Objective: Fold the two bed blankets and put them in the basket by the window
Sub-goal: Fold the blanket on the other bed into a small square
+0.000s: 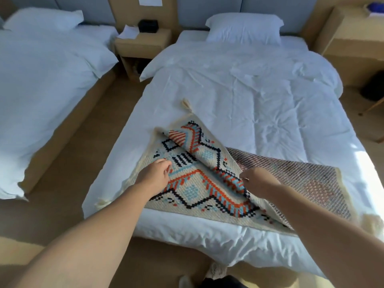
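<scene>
Barely started. Left hand (153, 176) presses the patterned blanket (192, 191) flat, right hand (256, 180) grips its flipped edge. No basket visible.

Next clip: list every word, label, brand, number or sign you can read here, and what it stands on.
No text is legible in this frame.
White sheet on the wall panel: too blurred to read.
Papers on the nightstand: too small to read.
Black box: no label visible.
Patterned blanket: geometric motifs only, no lettering.
</scene>
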